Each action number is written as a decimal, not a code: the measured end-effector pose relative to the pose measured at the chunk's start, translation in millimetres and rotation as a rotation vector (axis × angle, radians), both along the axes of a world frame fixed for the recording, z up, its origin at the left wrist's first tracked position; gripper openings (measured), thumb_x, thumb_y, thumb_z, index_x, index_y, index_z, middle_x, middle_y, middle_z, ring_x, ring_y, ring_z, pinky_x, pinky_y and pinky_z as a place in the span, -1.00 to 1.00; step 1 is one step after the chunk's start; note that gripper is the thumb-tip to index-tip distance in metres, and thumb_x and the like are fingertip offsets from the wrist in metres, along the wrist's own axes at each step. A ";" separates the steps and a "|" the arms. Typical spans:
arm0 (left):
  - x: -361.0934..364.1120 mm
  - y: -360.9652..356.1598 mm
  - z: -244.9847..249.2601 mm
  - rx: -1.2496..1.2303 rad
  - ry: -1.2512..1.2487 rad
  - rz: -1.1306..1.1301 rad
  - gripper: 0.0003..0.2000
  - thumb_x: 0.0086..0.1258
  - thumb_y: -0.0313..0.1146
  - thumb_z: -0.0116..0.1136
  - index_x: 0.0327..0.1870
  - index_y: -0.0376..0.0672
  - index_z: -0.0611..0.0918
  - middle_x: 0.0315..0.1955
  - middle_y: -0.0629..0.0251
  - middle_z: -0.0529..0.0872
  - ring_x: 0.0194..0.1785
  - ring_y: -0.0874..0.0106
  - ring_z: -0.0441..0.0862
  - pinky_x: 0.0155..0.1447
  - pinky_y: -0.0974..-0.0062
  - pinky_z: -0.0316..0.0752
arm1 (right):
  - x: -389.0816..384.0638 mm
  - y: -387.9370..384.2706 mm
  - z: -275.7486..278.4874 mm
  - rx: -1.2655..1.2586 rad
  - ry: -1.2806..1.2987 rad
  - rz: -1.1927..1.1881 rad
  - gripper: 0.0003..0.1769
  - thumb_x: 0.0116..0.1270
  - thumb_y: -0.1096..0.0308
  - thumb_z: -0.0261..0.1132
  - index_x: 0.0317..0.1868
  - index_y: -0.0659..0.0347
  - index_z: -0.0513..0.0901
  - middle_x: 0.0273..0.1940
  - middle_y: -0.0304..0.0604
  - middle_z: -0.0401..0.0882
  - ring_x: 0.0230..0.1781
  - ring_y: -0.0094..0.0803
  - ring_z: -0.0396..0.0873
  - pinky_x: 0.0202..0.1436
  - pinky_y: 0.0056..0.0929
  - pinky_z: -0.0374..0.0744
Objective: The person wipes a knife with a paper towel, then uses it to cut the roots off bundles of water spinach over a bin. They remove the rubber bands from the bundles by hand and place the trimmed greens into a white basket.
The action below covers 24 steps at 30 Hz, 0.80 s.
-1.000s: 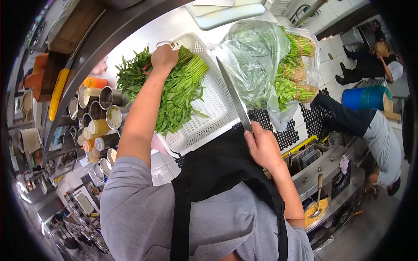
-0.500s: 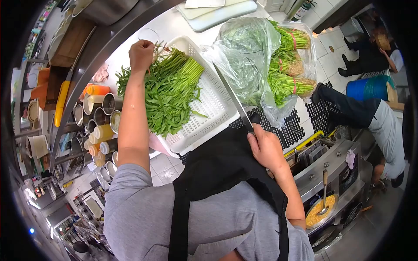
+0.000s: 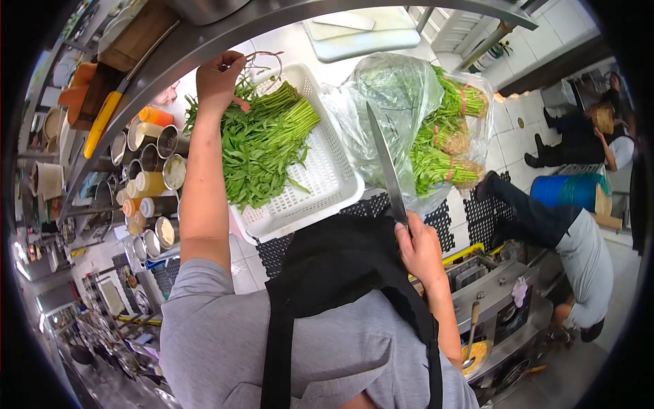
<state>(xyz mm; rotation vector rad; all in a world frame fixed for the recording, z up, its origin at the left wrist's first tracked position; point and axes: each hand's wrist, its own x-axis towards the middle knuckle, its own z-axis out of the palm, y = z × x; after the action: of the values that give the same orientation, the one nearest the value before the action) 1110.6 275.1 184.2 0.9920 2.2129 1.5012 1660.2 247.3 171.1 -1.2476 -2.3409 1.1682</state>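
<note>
My left hand (image 3: pixel 219 80) is pinched closed beside the far left corner of a white perforated basket (image 3: pixel 338 199). Thin reddish strands, perhaps ties, (image 3: pixel 267 54) trail from its fingertips to the right. A pink strip (image 3: pixel 241 104) shows by the wrist. Under and beside this hand, leafy greens (image 3: pixel 262 160) with long stems fill the left part of the basket, their cut ends pointing up and right. My right hand (image 3: pixel 420 249) grips the handle of a long kitchen knife (image 3: pixel 388 167), its blade pointing up and away, in front of a clear plastic bag (image 3: pixel 388 88).
Banded bunches of greens (image 3: pixel 446 140) lie in plastic on the right. White cutting boards (image 3: pixel 364 44) sit at the back. Squeeze bottles (image 3: pixel 148 183) and metal containers stand left, below a steel shelf edge (image 3: pixel 286 24). A stove (image 3: pixel 497 300) and a bending person (image 3: pixel 589 269) are at right.
The view has shifted slightly. The reddish strands now stretch out to the right of my left hand, clear above the greens. My right hand still holds the knife, its blade now more upright.
</note>
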 end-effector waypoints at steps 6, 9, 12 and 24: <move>33.1 -0.4 2.2 0.043 0.204 0.133 -0.84 0.57 -0.40 0.52 0.04 -0.24 0.90 -0.22 0.39 0.90 -0.22 0.60 0.74 -0.05 0.56 0.60 | 46.5 59.9 3.6 -0.050 0.010 0.084 -0.65 0.69 0.33 0.35 0.34 0.32 0.68 -0.27 0.33 0.78 -0.20 0.38 0.79 -0.14 0.20 0.67; 58.1 1.3 8.2 0.224 0.020 0.140 -0.81 0.60 -0.44 0.51 0.09 -0.32 0.85 -0.18 0.36 0.87 -0.27 0.61 0.64 -0.19 0.56 0.48 | 85.4 92.6 3.3 -0.043 0.059 0.097 -0.65 0.69 0.33 0.35 0.34 0.32 0.69 -0.28 0.29 0.79 -0.22 0.35 0.80 -0.16 0.16 0.68; 90.8 5.5 17.4 0.360 -0.155 0.154 -0.82 0.61 -0.47 0.47 0.10 -0.34 0.82 -0.25 0.40 0.80 -0.45 0.69 0.39 -0.44 0.58 0.15 | 118.4 122.5 7.1 -0.057 0.074 0.064 -0.65 0.70 0.37 0.34 0.36 0.32 0.70 -0.28 0.25 0.80 -0.25 0.29 0.82 -0.17 0.04 0.70; 299.3 134.9 32.7 0.180 -0.383 -0.421 -0.88 0.65 -0.49 0.46 0.07 -0.26 0.79 -0.35 0.53 0.67 -0.44 0.75 0.38 -0.39 0.68 0.18 | 219.1 168.2 -11.0 -0.287 0.256 -0.545 -0.73 0.80 0.32 0.23 0.28 0.29 0.70 -0.46 -0.32 0.63 -0.58 -0.59 0.60 -0.46 -0.47 0.56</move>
<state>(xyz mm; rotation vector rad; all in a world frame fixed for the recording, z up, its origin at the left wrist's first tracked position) 1409.9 410.0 216.9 1.0378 1.5191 1.5487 1879.4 415.5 160.1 -1.5824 -1.5469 1.3862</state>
